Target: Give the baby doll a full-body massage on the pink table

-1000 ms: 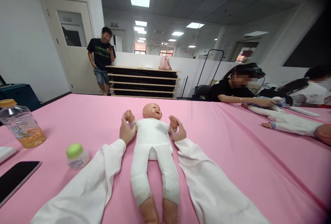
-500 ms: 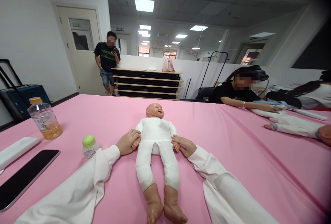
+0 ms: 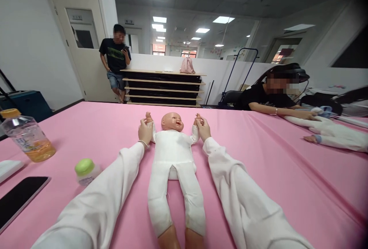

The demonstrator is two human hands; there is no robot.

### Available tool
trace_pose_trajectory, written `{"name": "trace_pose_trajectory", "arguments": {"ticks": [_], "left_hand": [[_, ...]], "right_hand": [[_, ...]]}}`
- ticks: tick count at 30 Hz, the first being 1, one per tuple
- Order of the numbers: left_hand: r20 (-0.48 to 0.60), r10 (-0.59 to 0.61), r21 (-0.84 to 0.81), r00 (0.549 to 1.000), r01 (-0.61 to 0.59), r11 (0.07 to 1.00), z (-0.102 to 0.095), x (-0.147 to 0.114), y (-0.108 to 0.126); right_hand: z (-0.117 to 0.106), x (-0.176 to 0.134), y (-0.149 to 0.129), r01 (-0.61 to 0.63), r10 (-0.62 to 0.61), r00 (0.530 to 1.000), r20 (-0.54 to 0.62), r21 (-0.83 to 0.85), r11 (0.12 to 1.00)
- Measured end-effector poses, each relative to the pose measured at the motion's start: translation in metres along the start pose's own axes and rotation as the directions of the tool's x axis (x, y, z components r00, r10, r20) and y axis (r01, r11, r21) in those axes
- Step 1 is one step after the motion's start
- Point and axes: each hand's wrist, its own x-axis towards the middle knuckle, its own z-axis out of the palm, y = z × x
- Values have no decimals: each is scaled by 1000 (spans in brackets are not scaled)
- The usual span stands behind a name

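Note:
A baby doll (image 3: pixel 173 153) with a white cloth body lies on its back on the pink tabletop (image 3: pixel 241 145), its head at the far side and its feet toward me. Its arms are bent upward beside the head. My left hand (image 3: pixel 145 131) is closed around the doll's arm (image 3: pixel 148 117) on the left, near its wrist. On the other side, my right hand (image 3: pixel 203 128) grips the doll's arm (image 3: pixel 196 121) with thumb and fingers. The doll's feet are cut off by the lower edge of the picture.
To the left are a green-lidded jar (image 3: pixel 85 170), a bottle with amber liquid (image 3: pixel 31 137), a phone (image 3: pixel 21 199) and a white object (image 3: pixel 10 169). A co-worker (image 3: pixel 271 91) handles another doll (image 3: pixel 336 132) at right. Another person (image 3: pixel 115 59) stands by the door (image 3: pixel 77 49).
Both hands have moved away from me, raising the doll's arms from beside its hips to beside its head. The view has shifted slightly, and the tabletop items at left appear farther left.

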Motion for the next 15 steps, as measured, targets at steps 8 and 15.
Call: {"name": "trace_pose_trajectory", "arguments": {"ticks": [8, 15], "left_hand": [[171, -135, 242, 976, 91, 966, 25, 24, -26], [192, -139, 199, 971, 100, 975, 21, 20, -24]], "right_hand": [[20, 14, 29, -192, 268, 957, 111, -449, 872], [17, 6, 42, -236, 231, 972, -54, -322, 917]]}}
